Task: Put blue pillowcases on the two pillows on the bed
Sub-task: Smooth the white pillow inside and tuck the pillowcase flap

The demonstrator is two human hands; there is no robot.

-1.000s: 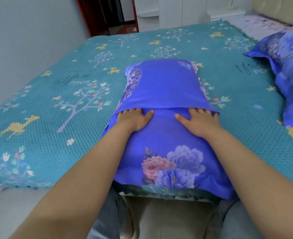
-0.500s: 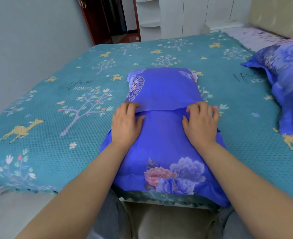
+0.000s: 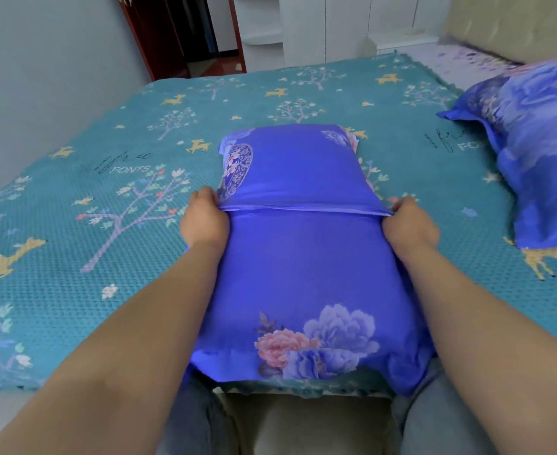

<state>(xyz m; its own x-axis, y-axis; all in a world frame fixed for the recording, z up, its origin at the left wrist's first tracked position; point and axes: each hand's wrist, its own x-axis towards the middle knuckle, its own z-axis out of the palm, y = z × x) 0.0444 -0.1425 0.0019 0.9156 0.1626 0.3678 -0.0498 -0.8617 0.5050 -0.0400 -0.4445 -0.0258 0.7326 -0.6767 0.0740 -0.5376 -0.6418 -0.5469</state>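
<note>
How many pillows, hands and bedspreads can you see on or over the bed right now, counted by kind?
Pillows in blue cases: 2, the near pillow and the far pillow
Hands: 2, the left hand and the right hand, each gripping a side of the near pillow's case
Teal bedspread: 1
Total: 5

You are in a home bedroom. A wide bed [image 3: 106, 224] spreads before you under a teal cover printed with trees and deer, with a blue floral pillow [image 3: 539, 152] near its padded headboard [image 3: 513, 24]. Beyond it stand white cabinets [image 3: 336, 24] and a dark red doorway [image 3: 178, 34].
</note>
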